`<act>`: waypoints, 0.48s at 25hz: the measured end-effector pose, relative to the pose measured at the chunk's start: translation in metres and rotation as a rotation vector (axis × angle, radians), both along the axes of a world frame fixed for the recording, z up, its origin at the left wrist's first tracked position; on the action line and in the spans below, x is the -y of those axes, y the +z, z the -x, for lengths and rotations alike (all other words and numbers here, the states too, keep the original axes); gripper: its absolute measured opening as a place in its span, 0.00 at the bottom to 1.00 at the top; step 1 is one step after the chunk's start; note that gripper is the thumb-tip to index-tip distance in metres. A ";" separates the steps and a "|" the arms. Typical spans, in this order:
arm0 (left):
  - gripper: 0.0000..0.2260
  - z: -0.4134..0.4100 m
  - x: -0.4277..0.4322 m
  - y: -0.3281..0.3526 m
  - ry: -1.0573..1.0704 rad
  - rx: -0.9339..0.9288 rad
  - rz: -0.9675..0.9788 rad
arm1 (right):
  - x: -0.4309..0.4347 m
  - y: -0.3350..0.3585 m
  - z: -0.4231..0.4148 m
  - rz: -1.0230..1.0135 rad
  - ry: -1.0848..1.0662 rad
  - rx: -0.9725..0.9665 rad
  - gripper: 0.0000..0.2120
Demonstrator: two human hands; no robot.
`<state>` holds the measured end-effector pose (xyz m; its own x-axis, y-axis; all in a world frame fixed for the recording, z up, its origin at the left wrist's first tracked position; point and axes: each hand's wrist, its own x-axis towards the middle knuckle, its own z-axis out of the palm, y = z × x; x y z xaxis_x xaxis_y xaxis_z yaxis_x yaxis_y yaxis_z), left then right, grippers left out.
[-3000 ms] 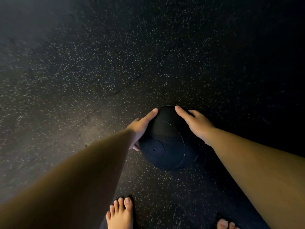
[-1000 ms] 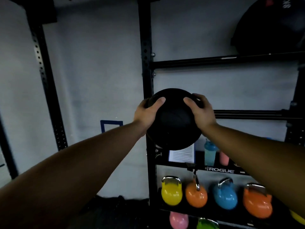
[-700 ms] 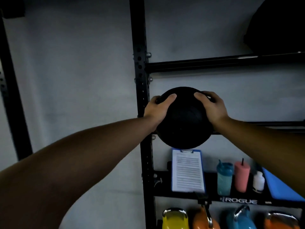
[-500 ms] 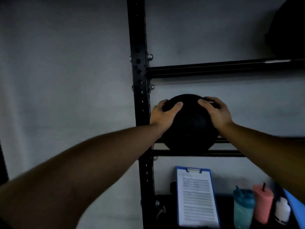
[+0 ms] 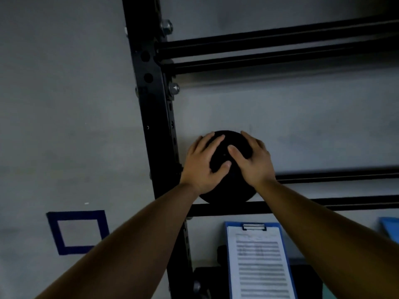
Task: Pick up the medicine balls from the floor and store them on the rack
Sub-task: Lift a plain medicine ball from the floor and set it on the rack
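Note:
A black medicine ball (image 5: 224,190) sits on the two horizontal rails (image 5: 336,205) of the black rack, right beside its upright post (image 5: 154,117). My left hand (image 5: 203,167) lies on the ball's left and front face. My right hand (image 5: 251,162) covers its right and top. Both hands press on the ball with fingers spread. The ball's underside is hidden behind the front rail.
A higher pair of rails (image 5: 280,50) runs across the rack above. Below the ball, a blue clipboard (image 5: 261,262) with a printed sheet leans on a lower shelf. A blue tape square (image 5: 77,231) marks the grey wall at the left.
The ball came off the floor, rose to the rack and now rests on the middle rails. My hands have shifted from its sides onto its front and top.

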<state>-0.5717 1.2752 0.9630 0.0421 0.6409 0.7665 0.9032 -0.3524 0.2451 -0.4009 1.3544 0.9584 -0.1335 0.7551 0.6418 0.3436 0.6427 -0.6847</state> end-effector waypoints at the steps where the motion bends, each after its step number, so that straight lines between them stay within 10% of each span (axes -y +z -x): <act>1: 0.34 -0.001 0.004 0.001 0.005 0.008 0.021 | 0.003 0.002 -0.001 0.024 0.015 0.027 0.42; 12: 0.11 -0.059 0.157 -0.013 0.086 0.377 0.356 | 0.110 -0.014 -0.103 0.172 0.107 0.193 0.29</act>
